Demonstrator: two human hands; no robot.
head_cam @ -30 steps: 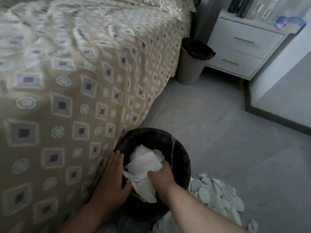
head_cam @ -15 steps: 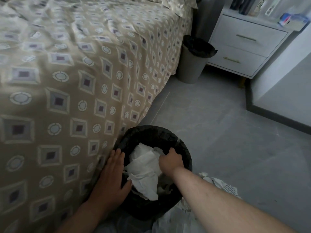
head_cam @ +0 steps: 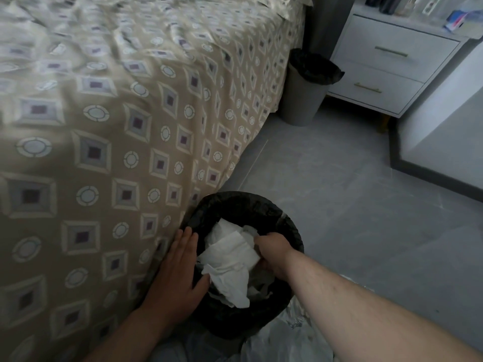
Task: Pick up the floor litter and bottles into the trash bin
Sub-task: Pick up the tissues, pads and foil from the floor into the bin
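A trash bin (head_cam: 264, 207) lined with a black bag stands on the floor against the bed. It holds crumpled white paper (head_cam: 230, 262). My left hand (head_cam: 177, 278) lies flat with straight fingers on the bin's left rim, thumb over the edge. My right hand (head_cam: 271, 252) is down inside the bin on the right, fingers curled into the white paper. A bit of pale litter (head_cam: 295, 321) shows on the floor just under my right forearm; most of it is hidden by the arm.
The bed with its patterned beige cover (head_cam: 117, 126) fills the left side. A second grey bin (head_cam: 304, 92) with a black liner stands at the far end beside a white nightstand (head_cam: 386, 66). Grey floor (head_cam: 339, 192) stretches to the right, bounded by a wall with dark skirting (head_cam: 439, 181).
My right hand has gone from the bin's near side deeper to its right side, pushing the paper down. The floor litter by the bin is now mostly covered by my forearm. The left hand stayed.
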